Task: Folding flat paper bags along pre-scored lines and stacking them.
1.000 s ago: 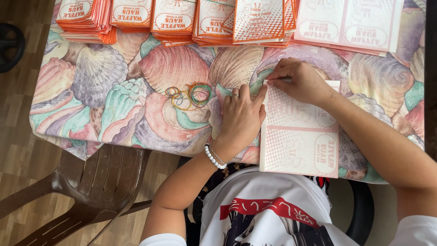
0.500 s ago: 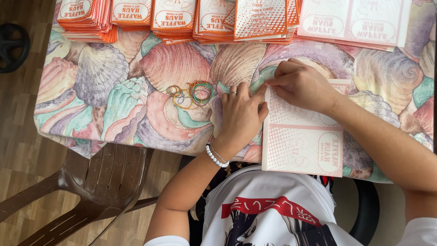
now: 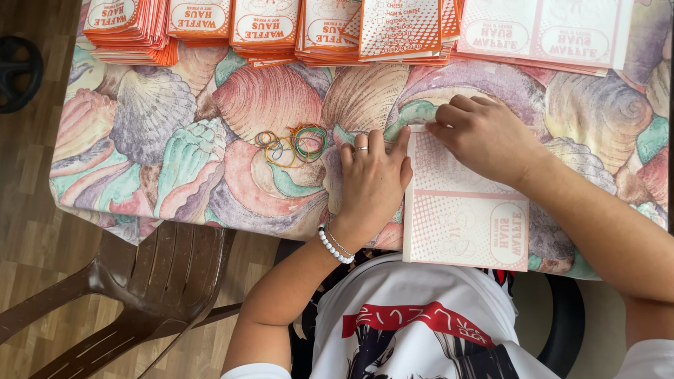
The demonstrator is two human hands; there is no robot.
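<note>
Paper sheet (image 3: 463, 210), pink and white, lies flat on the counter (image 3: 175, 168) just in front of me. My left hand (image 3: 372, 179) rests spread and flat on its left edge. My right hand (image 3: 484, 137) curls over its top edge, fingertips pressing the paper. Rubber bands (image 3: 291, 144) sit just left of my left hand; orange stacks (image 3: 260, 28) line the far side.

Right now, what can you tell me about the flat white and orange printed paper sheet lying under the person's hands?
The flat white and orange printed paper sheet is a tall rectangle with a dotted orange pattern, an orange band across its middle and an oval mark in its near corner. It looks like thin paper or card. It lies flat on the shell-patterned tablecloth, its near edge at the table's edge. The left hand presses its left edge; the right hand pinches its far edge.
</note>
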